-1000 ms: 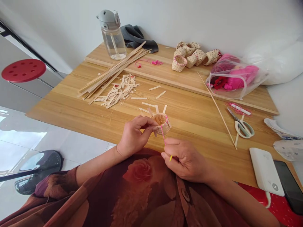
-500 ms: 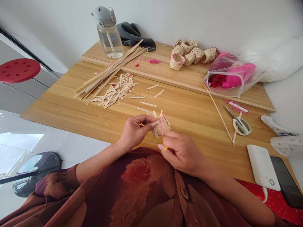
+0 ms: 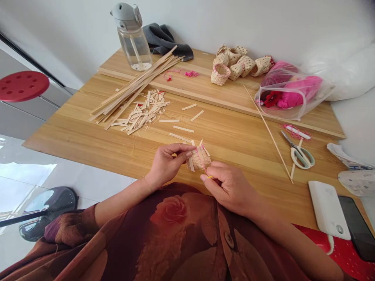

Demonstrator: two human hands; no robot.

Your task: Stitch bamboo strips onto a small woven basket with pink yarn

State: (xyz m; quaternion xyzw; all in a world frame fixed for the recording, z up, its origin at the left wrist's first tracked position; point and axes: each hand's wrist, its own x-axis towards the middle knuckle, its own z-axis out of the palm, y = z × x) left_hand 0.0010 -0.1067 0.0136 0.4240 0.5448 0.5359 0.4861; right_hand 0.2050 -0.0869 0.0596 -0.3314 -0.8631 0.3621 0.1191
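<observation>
Turned since the earlier frame, the small woven basket (image 3: 199, 160) now lies on its side instead of facing up, and the right hand (image 3: 231, 191) has closed in against it. The left hand (image 3: 166, 164) holds the basket, its fingers (image 3: 178, 147) together and curled toward the basket's near end, with the thumb against it. The right thumb and forefinger pinch a yellow needle (image 3: 209, 176) just below the basket, and a pink strand (image 3: 201, 159) runs from there up across the weave. Both forearms reach in from the bottom, the wrists slightly bent.

Ahead of the left fingertips, five loose wooden strips (image 3: 183, 128) lie on the wooden table (image 3: 73, 132), then a heap of offcuts (image 3: 140, 115) and one bundle of long strips (image 3: 131, 91). Farther off stand one lidded water bottle (image 3: 131, 39) and about six finished baskets (image 3: 237, 64), overlapping too much for a sure count. Right of the right fingers lie one pair of scissors (image 3: 299, 154) and one long thin stick (image 3: 268, 132). Blue lettering on a white packet (image 3: 350, 160) is cut off and unreadable.
</observation>
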